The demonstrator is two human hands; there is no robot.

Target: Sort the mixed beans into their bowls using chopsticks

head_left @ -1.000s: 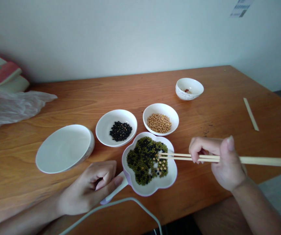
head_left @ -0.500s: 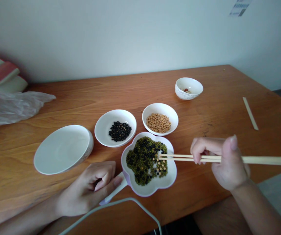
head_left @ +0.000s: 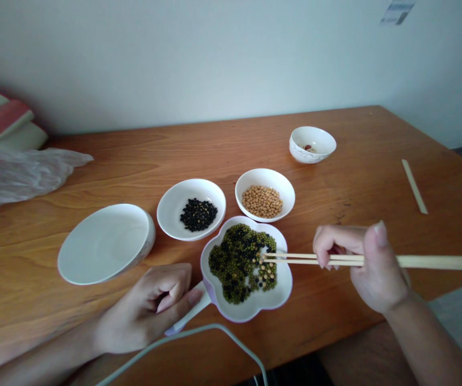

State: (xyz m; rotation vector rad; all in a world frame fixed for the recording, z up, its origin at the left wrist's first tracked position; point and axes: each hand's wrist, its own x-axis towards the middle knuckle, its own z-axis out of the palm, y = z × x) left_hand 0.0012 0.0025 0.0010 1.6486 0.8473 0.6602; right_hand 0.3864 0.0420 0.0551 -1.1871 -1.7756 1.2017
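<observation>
My left hand (head_left: 150, 305) is closed around the handle of a flower-shaped dish (head_left: 283, 292), white with a lilac rim. In the dish lie mixed beans (head_left: 235, 262): many small green ones, black ones, and several yellow ones toward the right side. My right hand (head_left: 367, 262) grips a pair of wooden chopsticks (head_left: 299, 259) held level, pointing left. Their tips reach into the dish among the beans near the yellow ones; whether a bean is pinched between them I cannot tell.
Behind the dish stand a bowl of black beans (head_left: 199, 214) and a bowl of yellow soybeans (head_left: 262, 201). A large white bowl (head_left: 106, 244) is at left, a small bowl (head_left: 311, 143) farther back. A wooden strip (head_left: 415, 186), plastic bag (head_left: 25, 174) and pale cable (head_left: 215, 327) are also here.
The whole view has shifted very slightly. Both hands keep their grips, and the chopstick tips stay at nearly the same spot in the dish.
</observation>
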